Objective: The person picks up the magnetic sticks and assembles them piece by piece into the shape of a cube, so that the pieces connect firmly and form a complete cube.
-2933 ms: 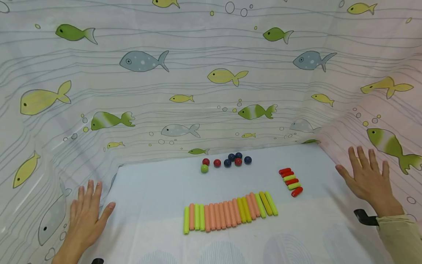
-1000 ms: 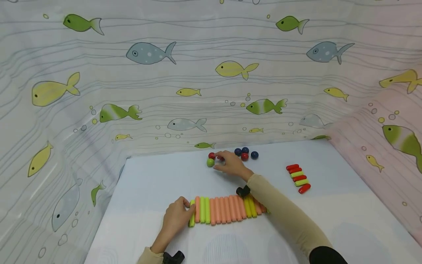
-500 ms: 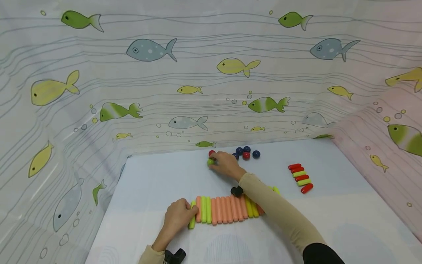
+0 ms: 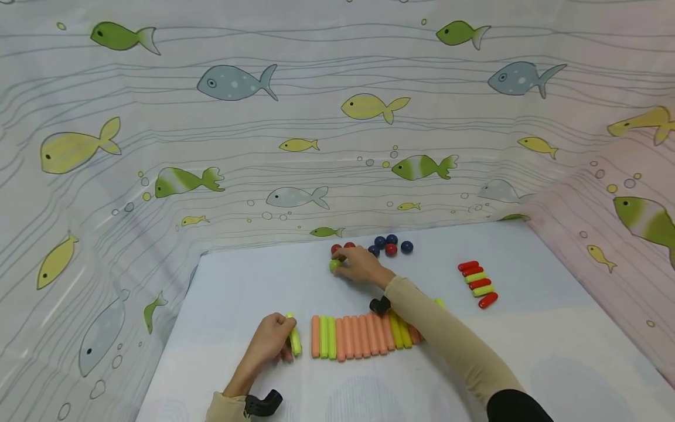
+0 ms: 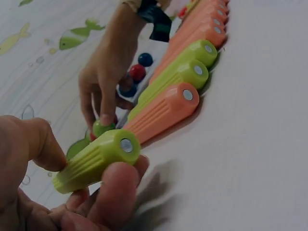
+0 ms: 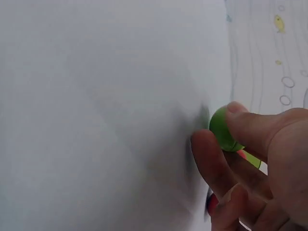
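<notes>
My left hand [image 4: 271,338] pinches a lime-green magnetic rod [image 4: 295,341] just left of the row of rods. The left wrist view shows this ribbed rod [image 5: 96,161] between thumb and fingers, a metal disc on its end facing the camera. Across the row reaches my right hand [image 4: 361,265], thumb and fingers around a small green ball [image 4: 334,266]. In the right wrist view the green ball [image 6: 221,127] sits between thumb and fingertips, close to the table surface. Two red balls [image 4: 336,249] lie just behind that hand, one partly hidden.
Orange, lime and yellow rods [image 4: 364,335] lie side by side, the right end hidden by my right sleeve. Blue balls [image 4: 406,247] and a red ball [image 4: 391,249] are grouped at the back. Short red and lime rods [image 4: 477,283] line up at right. A fish-print cloth hangs behind.
Both hands came in from the sides. My left hand has drawn the lime-green rod leftward off the row's end. My right hand has moved onto the green ball and grips it.
</notes>
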`<state>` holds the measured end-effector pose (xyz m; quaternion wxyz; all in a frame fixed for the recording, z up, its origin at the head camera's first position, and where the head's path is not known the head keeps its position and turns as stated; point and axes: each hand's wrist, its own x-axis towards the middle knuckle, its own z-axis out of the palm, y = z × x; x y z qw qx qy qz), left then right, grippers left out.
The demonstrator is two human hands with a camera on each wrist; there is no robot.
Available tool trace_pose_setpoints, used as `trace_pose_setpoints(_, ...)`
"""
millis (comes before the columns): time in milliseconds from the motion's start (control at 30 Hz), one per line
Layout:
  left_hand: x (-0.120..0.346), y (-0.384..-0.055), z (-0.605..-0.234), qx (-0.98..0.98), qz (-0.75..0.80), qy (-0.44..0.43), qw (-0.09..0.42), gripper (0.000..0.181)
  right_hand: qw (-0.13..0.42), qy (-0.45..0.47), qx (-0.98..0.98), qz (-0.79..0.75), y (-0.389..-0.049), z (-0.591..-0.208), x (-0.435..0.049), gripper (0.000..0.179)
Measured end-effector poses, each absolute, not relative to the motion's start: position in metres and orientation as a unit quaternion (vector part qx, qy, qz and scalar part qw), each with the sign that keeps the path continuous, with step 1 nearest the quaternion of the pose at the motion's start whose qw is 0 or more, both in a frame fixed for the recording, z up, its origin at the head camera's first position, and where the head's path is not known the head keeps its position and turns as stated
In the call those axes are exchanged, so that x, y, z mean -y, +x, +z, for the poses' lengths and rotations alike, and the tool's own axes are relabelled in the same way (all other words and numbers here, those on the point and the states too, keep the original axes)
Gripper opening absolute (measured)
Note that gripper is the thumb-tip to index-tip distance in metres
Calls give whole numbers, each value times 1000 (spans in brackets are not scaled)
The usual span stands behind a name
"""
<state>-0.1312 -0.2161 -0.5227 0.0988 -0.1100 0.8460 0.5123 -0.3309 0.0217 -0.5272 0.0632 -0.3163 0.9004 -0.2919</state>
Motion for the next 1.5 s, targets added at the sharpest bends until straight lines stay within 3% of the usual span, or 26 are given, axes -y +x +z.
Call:
trace_pose_setpoints(233,227,-148,-528,-762,623,-140,104,31,160,-291,-840,-429,-339,-530,-23,40)
trace_pose_setpoints(400,232,-165,-536,-689,697,-133,149,46,219,-262,-798,-497,-341,-527,-24,38)
trace_pose_setpoints(567,227,-181,-543,-639,736,-101,199,49,252,-262,-782,-506,-340,-528,-24,36)
trace_pose_setpoints(967,206,-216,-543,-688,688,-63,222,39,240,-333,-777,-478,-340,-531,-22,37)
trace_pose_setpoints(1500,199,-230,-543,-727,650,-29,220,36,229,-365,-785,-446,-340,-532,-20,39)
